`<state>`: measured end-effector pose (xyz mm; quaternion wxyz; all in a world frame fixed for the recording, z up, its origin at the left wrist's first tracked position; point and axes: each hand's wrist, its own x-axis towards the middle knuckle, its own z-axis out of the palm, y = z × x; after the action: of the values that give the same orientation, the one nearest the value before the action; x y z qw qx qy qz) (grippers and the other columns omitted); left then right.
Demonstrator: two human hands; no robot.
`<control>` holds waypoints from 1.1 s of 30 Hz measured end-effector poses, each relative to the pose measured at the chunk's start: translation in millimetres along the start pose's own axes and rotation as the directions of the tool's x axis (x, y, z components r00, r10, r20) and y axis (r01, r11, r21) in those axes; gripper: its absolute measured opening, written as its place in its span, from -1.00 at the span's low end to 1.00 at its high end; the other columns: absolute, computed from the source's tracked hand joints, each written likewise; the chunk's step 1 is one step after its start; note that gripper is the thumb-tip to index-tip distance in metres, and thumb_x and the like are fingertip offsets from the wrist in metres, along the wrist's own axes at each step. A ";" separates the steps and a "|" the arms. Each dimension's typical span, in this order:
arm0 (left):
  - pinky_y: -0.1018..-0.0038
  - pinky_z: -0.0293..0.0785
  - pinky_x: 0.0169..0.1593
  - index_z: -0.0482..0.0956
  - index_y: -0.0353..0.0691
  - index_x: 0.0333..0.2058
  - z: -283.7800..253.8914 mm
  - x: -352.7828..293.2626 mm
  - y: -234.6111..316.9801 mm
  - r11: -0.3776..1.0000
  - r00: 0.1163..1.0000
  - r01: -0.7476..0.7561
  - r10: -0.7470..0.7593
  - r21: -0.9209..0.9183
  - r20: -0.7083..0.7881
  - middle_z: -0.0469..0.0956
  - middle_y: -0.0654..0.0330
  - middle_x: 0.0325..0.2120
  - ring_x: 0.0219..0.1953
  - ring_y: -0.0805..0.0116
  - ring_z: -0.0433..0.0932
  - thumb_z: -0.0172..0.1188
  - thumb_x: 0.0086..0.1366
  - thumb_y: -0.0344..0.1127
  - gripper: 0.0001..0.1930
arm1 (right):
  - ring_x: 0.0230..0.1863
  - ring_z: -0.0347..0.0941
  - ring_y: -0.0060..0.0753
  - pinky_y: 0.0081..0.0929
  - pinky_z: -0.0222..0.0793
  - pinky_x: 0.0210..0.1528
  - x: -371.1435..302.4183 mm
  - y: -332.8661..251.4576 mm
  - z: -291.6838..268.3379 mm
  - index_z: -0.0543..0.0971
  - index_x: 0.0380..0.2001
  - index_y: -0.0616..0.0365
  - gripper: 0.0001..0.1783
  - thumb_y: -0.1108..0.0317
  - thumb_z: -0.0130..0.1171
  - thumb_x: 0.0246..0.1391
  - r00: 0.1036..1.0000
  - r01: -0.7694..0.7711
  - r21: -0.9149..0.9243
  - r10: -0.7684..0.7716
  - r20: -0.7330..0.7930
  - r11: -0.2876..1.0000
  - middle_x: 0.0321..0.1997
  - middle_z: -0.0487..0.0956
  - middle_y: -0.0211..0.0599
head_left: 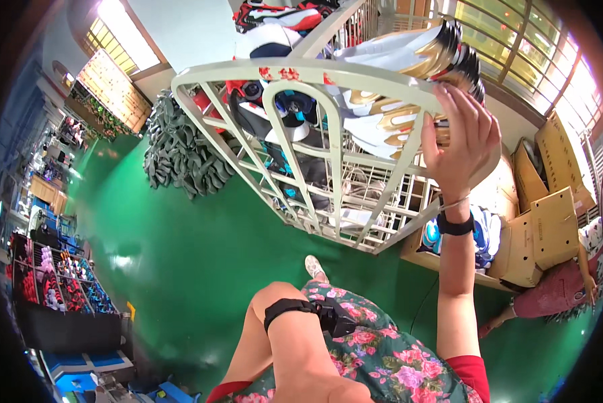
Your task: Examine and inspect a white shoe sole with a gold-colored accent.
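Observation:
My right hand [464, 138] rests at the upper right corner of a cream metal rack [338, 158], its fingers curled over the rail and the thumb on the near side. Just behind those fingers lie stacked white and gold shoe parts [382, 124]. More shoe pieces in red, black, white and blue fill the rack behind its bars. My left arm is bent back toward me, with a black strap and small device [335, 317] at the wrist. Only the back of my left hand [335, 386] shows at the lower edge; its fingers are hidden.
A heap of dark grey pieces [184, 144] lies on the green floor [154, 248] beyond the rack. Cardboard boxes [550, 228] stand at the right, near another person [550, 292]. Shelves of coloured shoe parts [60, 279] are at the left.

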<state>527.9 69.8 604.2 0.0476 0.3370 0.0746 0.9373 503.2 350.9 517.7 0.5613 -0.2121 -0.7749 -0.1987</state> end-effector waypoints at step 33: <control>0.62 0.13 -0.05 0.52 0.00 0.07 -25.6 5.1 27.4 0.974 0.990 0.008 -0.040 0.227 0.135 0.56 0.56 0.01 -0.11 0.84 0.41 -0.05 0.39 -0.44 -0.66 | -0.02 0.49 -0.52 -0.51 0.13 0.14 -0.8 4.1 16.4 0.63 -0.04 -0.15 -0.67 0.27 0.20 0.08 0.987 0.005 0.051 0.003 -0.159 0.999 -0.05 0.64 -0.61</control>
<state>506.5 40.8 592.6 0.0255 0.4035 0.1813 0.8965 492.7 363.2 512.4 0.6266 -0.1808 -0.7324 -0.1955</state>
